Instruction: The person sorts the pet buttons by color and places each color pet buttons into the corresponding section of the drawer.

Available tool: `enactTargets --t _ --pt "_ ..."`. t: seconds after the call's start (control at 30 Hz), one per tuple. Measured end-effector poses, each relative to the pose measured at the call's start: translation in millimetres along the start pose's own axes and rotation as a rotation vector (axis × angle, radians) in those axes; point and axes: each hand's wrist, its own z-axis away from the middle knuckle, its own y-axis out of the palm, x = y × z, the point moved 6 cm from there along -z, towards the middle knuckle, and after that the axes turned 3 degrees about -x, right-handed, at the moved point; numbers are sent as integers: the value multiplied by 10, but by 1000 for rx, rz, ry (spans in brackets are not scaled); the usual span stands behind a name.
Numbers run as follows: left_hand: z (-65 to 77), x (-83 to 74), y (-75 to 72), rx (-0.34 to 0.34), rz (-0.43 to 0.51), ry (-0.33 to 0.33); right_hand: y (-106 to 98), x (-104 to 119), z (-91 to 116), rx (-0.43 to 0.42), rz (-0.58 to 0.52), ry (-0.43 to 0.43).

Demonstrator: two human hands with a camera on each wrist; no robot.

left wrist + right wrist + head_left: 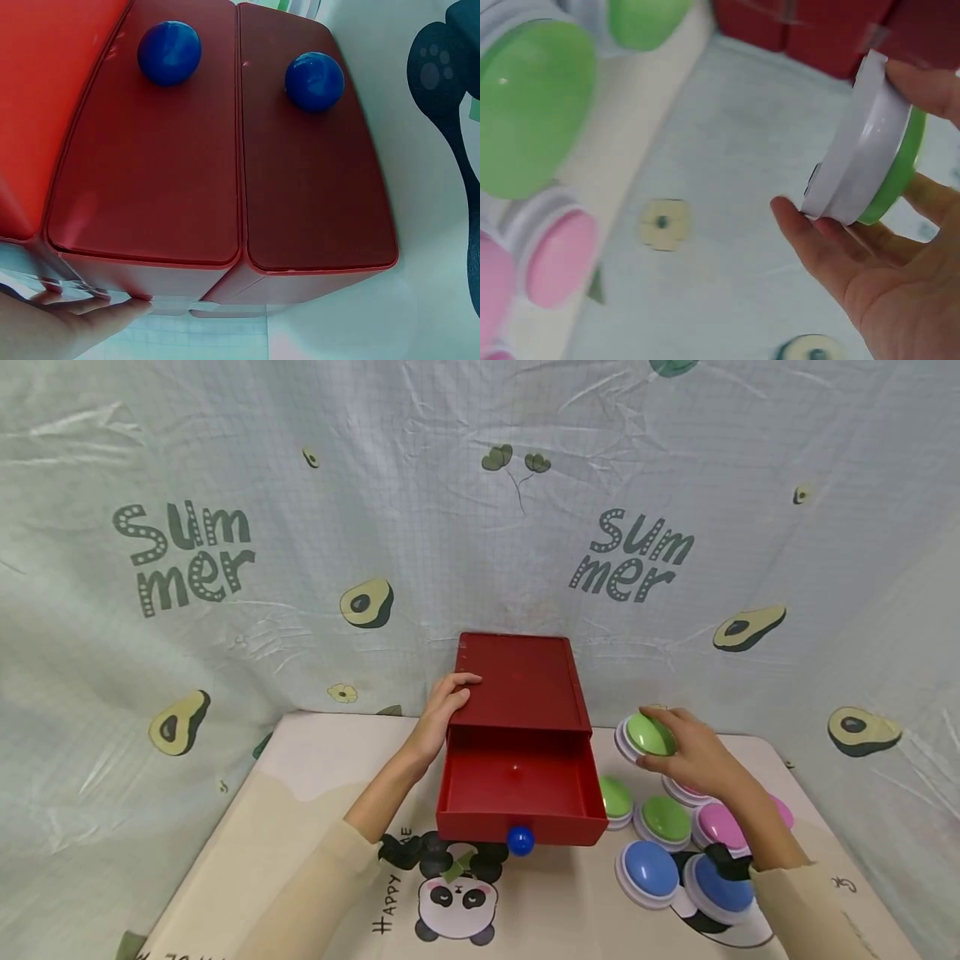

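A red drawer cabinet (517,681) stands at the back centre, its top drawer (480,827) pulled out by a blue knob (521,841); the drawer's red floor shows. My left hand (438,714) rests on the cabinet's upper left edge, its fingertips touching the casing (142,281) in the left wrist view. Two lower drawer fronts (157,165) with blue knobs (314,81) look closed there. To the cabinet's right, my right hand (693,756) grips a round green push button (651,735) by its white rim, raised above the table. Thumb and fingers hold opposite sides of it in the right wrist view.
Right of the drawer lie more buttons: green ones (666,818), pink ones (720,825) and two blue ones (651,868). The table (330,735) carries a panda print (457,906). Behind it hangs a pale cloth (405,527) with avocado prints.
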Motion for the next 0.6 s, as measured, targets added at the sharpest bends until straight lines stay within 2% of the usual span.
enactTargets --t 0.3,0.6 --pt "-18 8 12 1 -6 3 -361 539 208 -94 -12 -115" --pt "-9 4 -10 5 -1 3 -540 1135 292 -151 2 -298"
